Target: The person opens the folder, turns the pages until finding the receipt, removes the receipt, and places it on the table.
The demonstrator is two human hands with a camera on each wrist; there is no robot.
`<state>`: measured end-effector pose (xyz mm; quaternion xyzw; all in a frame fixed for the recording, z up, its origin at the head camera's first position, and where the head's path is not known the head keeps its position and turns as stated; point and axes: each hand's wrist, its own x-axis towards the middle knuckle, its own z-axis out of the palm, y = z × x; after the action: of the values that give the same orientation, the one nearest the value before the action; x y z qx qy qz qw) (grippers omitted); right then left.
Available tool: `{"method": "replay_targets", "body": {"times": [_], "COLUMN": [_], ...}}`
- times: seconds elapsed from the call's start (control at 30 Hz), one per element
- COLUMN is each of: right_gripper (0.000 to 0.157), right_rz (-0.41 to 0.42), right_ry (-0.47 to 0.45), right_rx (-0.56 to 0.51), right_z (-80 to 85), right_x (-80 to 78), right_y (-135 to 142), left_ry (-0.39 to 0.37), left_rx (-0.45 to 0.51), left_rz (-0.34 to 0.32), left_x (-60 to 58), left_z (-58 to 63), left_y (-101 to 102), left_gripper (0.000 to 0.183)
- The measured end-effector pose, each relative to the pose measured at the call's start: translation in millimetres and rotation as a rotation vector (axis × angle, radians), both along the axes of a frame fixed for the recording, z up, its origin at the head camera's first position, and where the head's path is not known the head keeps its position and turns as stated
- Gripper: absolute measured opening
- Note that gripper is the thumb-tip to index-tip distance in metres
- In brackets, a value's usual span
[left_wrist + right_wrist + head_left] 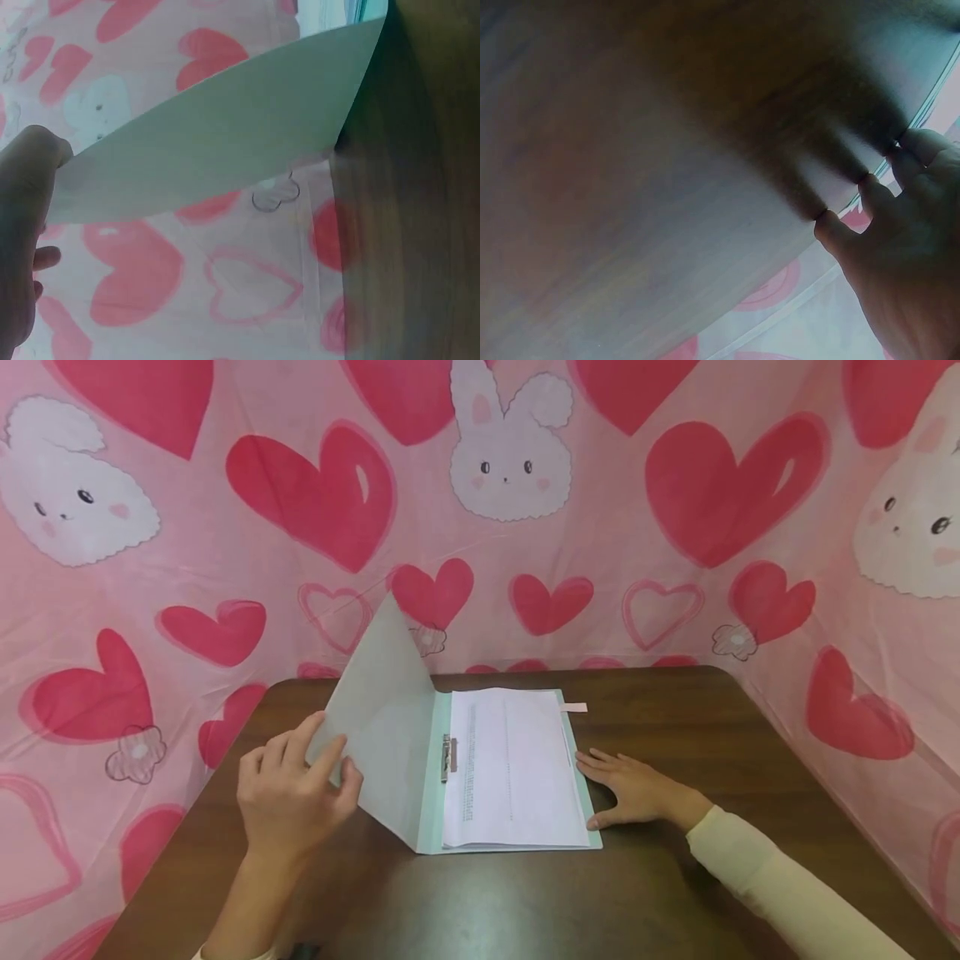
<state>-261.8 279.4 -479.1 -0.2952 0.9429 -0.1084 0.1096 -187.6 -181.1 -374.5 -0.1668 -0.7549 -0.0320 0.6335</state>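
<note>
A pale green paper folder [430, 835] lies on the table with its front cover [382, 727] raised on the left at a steep tilt. My left hand [296, 781] grips the outer edge of that cover; the left wrist view shows digits of the hand [26, 202] on both sides of the sheet. Inside the folder is a stack of white printed paper [517, 768], beside a metal clip [448, 758] at the spine. On the opposite side, my right hand [637, 789] rests on the table with fingers spread, touching the folder's right edge.
The dark wooden table [495, 902] extends around the folder. A small pale tab [574, 707] sticks out at the folder's upper right. Pink cloth walls [615, 527] with hearts and rabbits stand behind and at both sides.
</note>
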Motion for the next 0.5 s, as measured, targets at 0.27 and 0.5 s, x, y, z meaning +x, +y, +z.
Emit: {"method": "replay_targets", "body": {"times": [0.27,0.5], "right_gripper": [0.111,0.110], "right_rz": [-0.007,-0.005], "right_ry": [0.010,-0.001], "right_rx": [0.009,0.000], "right_z": [-0.7,0.4], "right_x": [-0.4,2.1], "right_y": [0.8,-1.1], "left_ry": [-0.064,-0.116], "left_rx": [0.007,-0.008], "left_rz": [0.063,0.036], "left_x": [6.3,10.0], "left_z": [-2.5,-8.4], "left_y": [-18.2,-34.7], "left_gripper": [0.038,0.041]}}
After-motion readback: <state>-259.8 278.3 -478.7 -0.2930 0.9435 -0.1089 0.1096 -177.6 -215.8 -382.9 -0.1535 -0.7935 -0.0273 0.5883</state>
